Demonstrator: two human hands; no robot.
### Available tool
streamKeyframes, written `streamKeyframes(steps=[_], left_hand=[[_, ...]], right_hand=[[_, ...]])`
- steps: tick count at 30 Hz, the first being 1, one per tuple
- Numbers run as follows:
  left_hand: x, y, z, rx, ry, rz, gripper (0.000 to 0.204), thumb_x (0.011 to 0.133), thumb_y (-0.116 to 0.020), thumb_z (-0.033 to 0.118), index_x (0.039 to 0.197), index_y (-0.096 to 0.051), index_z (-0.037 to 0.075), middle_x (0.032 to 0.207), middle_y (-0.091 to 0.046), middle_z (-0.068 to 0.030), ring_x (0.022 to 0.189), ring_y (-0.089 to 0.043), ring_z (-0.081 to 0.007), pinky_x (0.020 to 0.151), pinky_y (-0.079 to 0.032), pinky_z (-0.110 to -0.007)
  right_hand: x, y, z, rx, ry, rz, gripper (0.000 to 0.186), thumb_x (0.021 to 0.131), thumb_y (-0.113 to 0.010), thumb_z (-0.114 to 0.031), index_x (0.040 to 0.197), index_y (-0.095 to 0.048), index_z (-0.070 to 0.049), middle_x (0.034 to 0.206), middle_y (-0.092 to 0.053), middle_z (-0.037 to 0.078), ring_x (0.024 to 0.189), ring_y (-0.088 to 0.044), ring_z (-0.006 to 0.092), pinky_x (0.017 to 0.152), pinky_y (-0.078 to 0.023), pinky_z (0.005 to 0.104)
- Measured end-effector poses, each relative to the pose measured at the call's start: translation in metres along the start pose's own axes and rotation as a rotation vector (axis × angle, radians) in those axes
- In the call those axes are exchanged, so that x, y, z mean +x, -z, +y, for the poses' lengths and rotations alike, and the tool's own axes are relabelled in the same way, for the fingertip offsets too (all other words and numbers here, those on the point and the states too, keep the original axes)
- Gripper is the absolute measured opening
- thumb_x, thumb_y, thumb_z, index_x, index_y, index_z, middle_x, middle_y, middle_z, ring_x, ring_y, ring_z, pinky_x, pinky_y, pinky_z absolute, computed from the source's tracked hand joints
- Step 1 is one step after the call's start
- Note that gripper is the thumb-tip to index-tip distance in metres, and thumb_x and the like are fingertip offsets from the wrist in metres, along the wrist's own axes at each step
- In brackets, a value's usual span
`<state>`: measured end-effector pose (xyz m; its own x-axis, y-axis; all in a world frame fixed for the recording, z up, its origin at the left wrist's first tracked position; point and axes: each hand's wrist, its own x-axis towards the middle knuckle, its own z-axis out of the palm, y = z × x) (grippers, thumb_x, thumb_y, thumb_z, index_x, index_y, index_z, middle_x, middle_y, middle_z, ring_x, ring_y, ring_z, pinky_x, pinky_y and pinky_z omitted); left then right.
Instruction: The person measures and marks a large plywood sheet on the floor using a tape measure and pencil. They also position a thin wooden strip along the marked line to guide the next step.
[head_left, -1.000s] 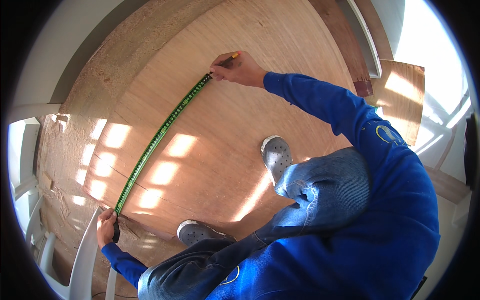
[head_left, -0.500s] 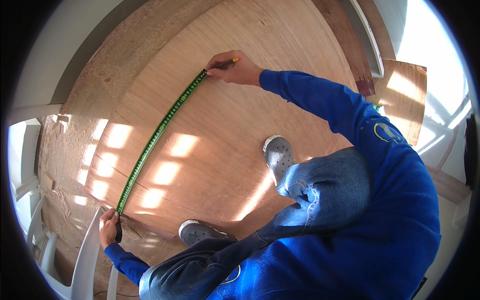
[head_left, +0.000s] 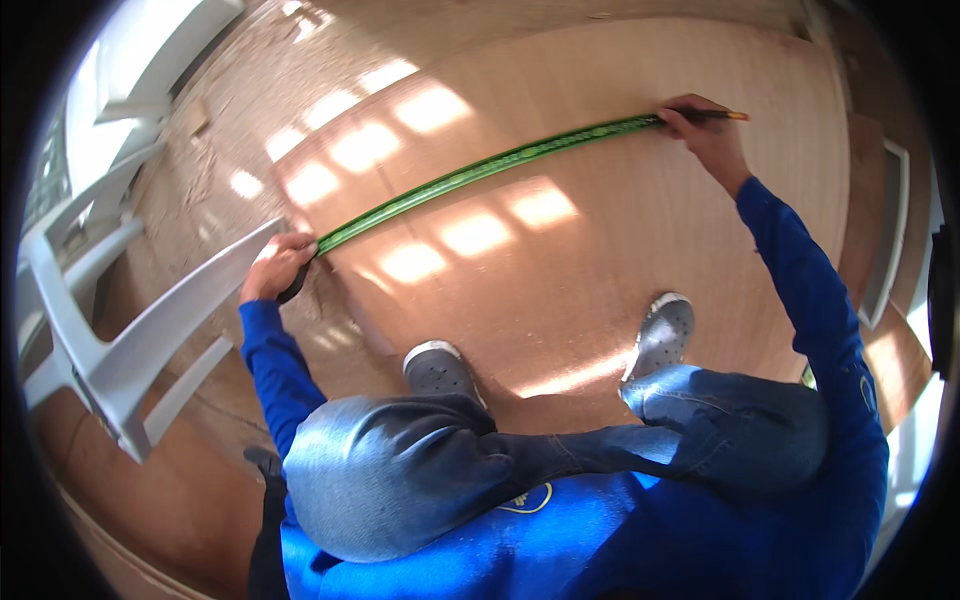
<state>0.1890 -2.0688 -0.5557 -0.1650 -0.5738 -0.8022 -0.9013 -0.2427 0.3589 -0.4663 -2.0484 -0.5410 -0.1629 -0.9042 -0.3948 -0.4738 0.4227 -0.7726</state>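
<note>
A green tape measure (head_left: 490, 166) is stretched across a large wooden board (head_left: 600, 230) that lies on the floor. At the board's left edge my left hand (head_left: 279, 266) is closed round the tape's dark case, which shows only in part below the fingers. On the far right, my right hand (head_left: 702, 130) pinches the other end of the tape. A dark pencil (head_left: 725, 115) with an orange-yellow end sticks out to the right from the same fingers. My two grey clogs (head_left: 440, 370) rest on the board's near part.
A white plastic chair (head_left: 150, 340) lies beside my left forearm. Dusty floor (head_left: 225, 150) extends past the board's far left side. White-edged panels (head_left: 893, 230) stand at the right. A dark shoe (head_left: 262, 460) shows at lower left.
The view has turned, so the tape now runs nearly left to right. Both hands still hold its ends, and the white chair shows more fully.
</note>
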Motion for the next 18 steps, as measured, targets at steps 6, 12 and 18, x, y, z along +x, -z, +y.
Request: streamKeyframes(steps=[6, 12, 18], left_hand=[[-0.004, 0.000, 0.015, -0.055, -0.001, -0.060, 0.025, 0.095, -0.058, 0.021, 0.105, -0.070, 0.001, 0.082, -0.067, -0.0146, 0.075, -0.061, -0.0260, 0.074, -0.049, -0.037], [-0.005, 0.003, 0.024, -0.004, -0.029, -0.046, 0.025, 0.096, -0.058, 0.022, 0.105, -0.070, 0.002, 0.080, -0.066, -0.0123, 0.074, -0.060, -0.0241, 0.072, -0.048, -0.036], [-0.001, -0.001, 0.012, -0.082, 0.079, -0.058, 0.026, 0.095, -0.060, 0.018, 0.110, -0.070, -0.001, 0.086, -0.069, -0.0099, 0.081, -0.062, -0.0186, 0.077, -0.049, -0.033]], right_hand=[[-0.003, -0.003, -0.012, 0.005, -0.037, 0.023, 0.014, 0.093, -0.070, -0.011, 0.100, -0.070, 0.001, 0.085, -0.071, 0.004, 0.078, -0.068, 0.0104, 0.072, -0.054, 0.0230], [-0.008, -0.009, -0.013, 0.001, -0.005, 0.038, 0.013, 0.093, -0.069, -0.008, 0.101, -0.070, 0.002, 0.091, -0.071, 0.007, 0.084, -0.070, 0.0126, 0.077, -0.055, 0.0238], [-0.006, -0.011, -0.010, -0.005, -0.030, 0.058, 0.012, 0.093, -0.069, -0.006, 0.101, -0.069, 0.003, 0.091, -0.071, 0.007, 0.086, -0.070, 0.0127, 0.078, -0.055, 0.0239]])
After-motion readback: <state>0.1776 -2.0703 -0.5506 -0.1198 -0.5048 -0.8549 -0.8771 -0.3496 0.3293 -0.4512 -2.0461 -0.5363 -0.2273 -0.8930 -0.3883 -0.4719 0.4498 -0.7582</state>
